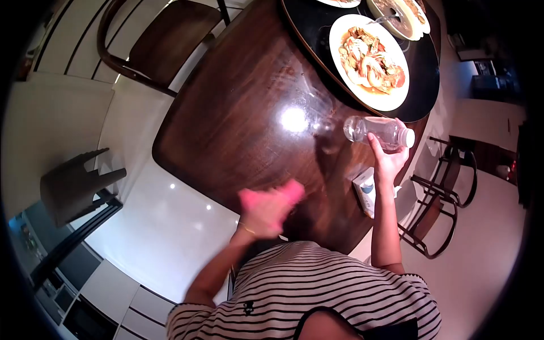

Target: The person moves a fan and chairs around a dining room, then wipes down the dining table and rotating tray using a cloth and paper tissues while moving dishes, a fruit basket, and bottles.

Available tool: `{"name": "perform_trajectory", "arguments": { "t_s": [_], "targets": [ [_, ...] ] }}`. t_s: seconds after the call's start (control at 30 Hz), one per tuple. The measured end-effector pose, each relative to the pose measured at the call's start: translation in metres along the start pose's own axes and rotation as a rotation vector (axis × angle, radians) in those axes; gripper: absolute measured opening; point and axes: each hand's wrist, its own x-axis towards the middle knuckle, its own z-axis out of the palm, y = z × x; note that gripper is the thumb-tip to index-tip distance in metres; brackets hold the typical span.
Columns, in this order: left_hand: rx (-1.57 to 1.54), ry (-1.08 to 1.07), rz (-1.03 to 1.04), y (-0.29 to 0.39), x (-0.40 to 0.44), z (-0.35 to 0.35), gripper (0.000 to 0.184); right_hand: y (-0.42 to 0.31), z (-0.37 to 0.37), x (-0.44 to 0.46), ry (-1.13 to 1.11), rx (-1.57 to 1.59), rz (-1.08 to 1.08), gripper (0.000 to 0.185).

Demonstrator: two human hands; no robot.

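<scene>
Wrapped round the body of a clear plastic bottle (371, 130) with a white cap, my right hand (388, 158) holds it on its side above the dark wooden table (243, 113). The cap end points right, beside my fingers. My left hand (265, 218), smeared by motion, grips a pink cloth (289, 194) at the table's near edge. The cloth shows on both sides of the hand. Below the bottle, near my right forearm, lies a white and blue packet (365, 190), partly hidden.
A black turntable (317, 39) bears an oval plate of shrimp (371, 62) and a bowl (391, 17) with a spoon in it. One wooden chair (170, 42) stands at the far left, others (436, 209) at the right. A grey stool (73, 181) is on the left.
</scene>
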Motion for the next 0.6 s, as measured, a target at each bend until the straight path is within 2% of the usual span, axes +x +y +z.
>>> {"name": "perform_trajectory", "arguments": {
  "t_s": [0.03,0.13,0.17,0.2,0.23,0.27,0.3,0.33,0.37,0.4,0.43,0.47,0.5,0.53,0.57,0.6],
  "targets": [
    [0.058,-0.12,-0.11,-0.025,0.01,-0.046,0.066,-0.009,0.006,0.008,-0.019,-0.02,-0.015,0.068],
    [0.305,0.842,-0.045,-0.21,0.109,-0.073,0.055,-0.029,0.017,0.004,-0.017,-0.097,-0.037,0.071],
    [0.344,0.842,-0.034,-0.217,0.114,-0.075,0.062,-0.029,0.018,0.003,-0.021,-0.086,-0.034,0.071],
    [0.275,0.861,0.024,-0.206,0.168,-0.085,0.064,-0.03,0.018,0.004,-0.007,-0.084,-0.045,0.072],
    [0.012,0.72,0.027,-0.131,0.228,-0.079,0.067,-0.032,0.016,0.006,0.034,-0.104,-0.057,0.073],
    [-0.072,0.699,0.023,-0.131,0.236,-0.074,0.064,-0.037,0.017,0.006,0.045,-0.147,-0.043,0.075],
    [-0.144,0.753,0.19,-0.091,0.252,-0.034,0.059,-0.035,0.012,0.005,0.076,-0.135,-0.041,0.075],
    [-0.009,0.363,0.332,-0.001,0.21,-0.015,0.057,-0.038,0.004,0.011,0.119,-0.137,-0.047,0.075],
    [-0.147,0.483,0.405,-0.006,0.214,0.006,0.059,-0.038,0.004,0.012,0.125,-0.077,-0.051,0.073],
    [-0.227,0.364,0.418,0.019,0.18,0.031,0.06,-0.04,0.0,0.017,0.153,-0.083,-0.064,0.073],
    [-0.068,-0.039,0.474,0.034,0.144,0.047,0.064,-0.043,-0.011,0.021,0.2,-0.173,-0.044,0.072],
    [-0.002,-0.094,0.513,0.039,0.109,0.071,0.07,-0.046,-0.022,0.029,0.243,-0.255,-0.03,0.072],
    [0.016,0.136,0.663,0.027,0.077,0.084,0.075,-0.038,-0.033,0.04,0.28,-0.224,-0.084,0.069],
    [-0.151,0.065,0.696,0.006,0.061,0.074,0.078,-0.021,-0.054,0.057,0.333,-0.37,-0.133,0.067],
    [-0.166,0.034,0.65,-0.013,0.057,0.047,0.073,-0.011,-0.067,0.075,0.377,-0.367,-0.147,0.066],
    [-0.071,0.03,0.486,-0.03,0.068,0.002,0.067,-0.001,-0.076,0.095,0.409,-0.363,-0.153,0.064]
  ]
}}
